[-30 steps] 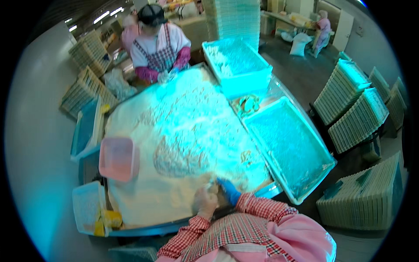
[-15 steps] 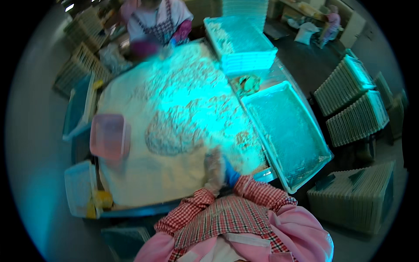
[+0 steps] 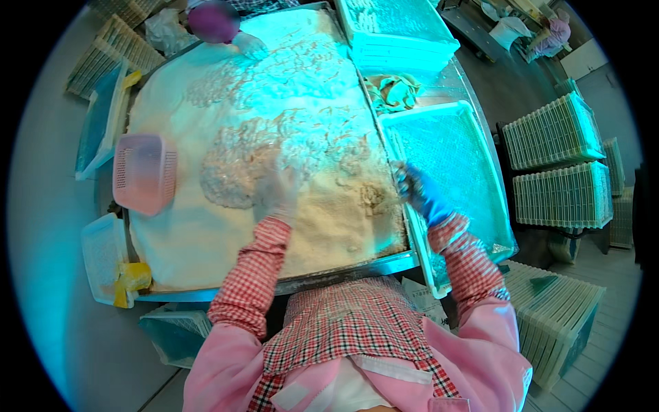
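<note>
Left hand point(image 3: 280, 192) blurred at powdery pile point(image 3: 230, 172), centre-left of frame | right hand point(image 3: 422, 195) at tray point(image 3: 470, 161) rim, centre-right | apart; grips indeterminate | possible fault: spillage onto table point(image 3: 350, 274) from premature release

This looks like a food-processing workshop. Flour-like powder point(image 3: 206, 240) covers a broad metal-edged surface point(image 3: 357, 270), plastic trays point(image 3: 559, 199) stand stacked around, and a pink-clad worker point(image 3: 551, 34) is nearby.

Heap of dough-like pieces point(image 3: 230, 165), one: pale, powdery, lumpy, loosely spread; at the left hand point(image 3: 280, 191), extending leftward and beyond. Tray point(image 3: 461, 154), one: shallow, rectangular, pale-rimmed, turquoise-lit; lying at the right hand point(image 3: 420, 191), which overlaps its left rim, contact unclear.
</note>
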